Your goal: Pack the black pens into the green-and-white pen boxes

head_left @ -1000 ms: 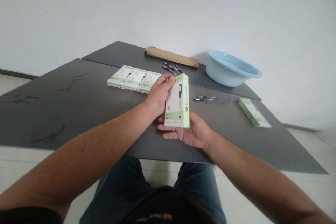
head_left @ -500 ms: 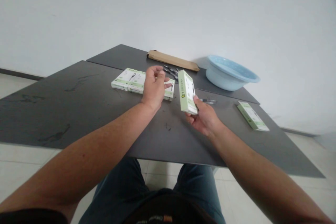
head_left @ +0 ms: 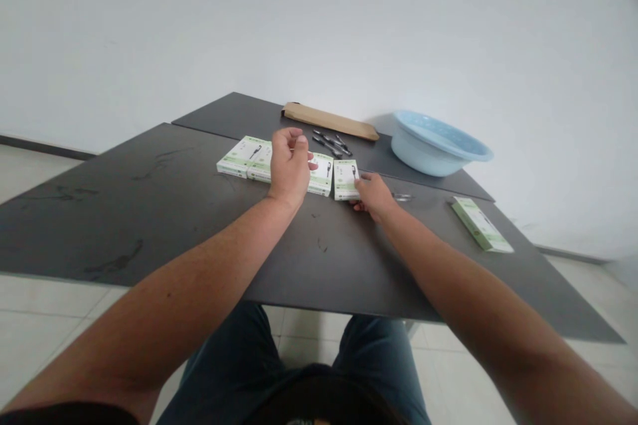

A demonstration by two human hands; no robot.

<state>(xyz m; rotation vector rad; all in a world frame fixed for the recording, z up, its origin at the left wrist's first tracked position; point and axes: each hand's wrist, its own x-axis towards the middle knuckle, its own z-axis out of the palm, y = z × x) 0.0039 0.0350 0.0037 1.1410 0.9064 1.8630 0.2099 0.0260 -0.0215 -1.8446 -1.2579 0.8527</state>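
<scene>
My right hand (head_left: 373, 196) grips a white-and-green pen box (head_left: 345, 179) by its right side, thumb on top. The box is low over the table or on it, beside the right end of a row of similar boxes (head_left: 239, 156). In front of that row hovers my left hand (head_left: 290, 169), fingers loosely bent and apart, with nothing visible in it; it hides part of the row. Several dark pens (head_left: 329, 143) lie just behind the row. A clear pen (head_left: 401, 197) shows to the right of my right hand.
Another green-and-white box (head_left: 481, 224) lies on the right of the dark table (head_left: 199, 226). At the back rest a flat brown cardboard piece (head_left: 331, 121) and a light blue basin (head_left: 433, 153). Behind them is a white wall (head_left: 319, 26).
My right hand has lowered the pen box from a tilted, raised position to lie nearly flat at the row's right end. My left hand has barely moved.
</scene>
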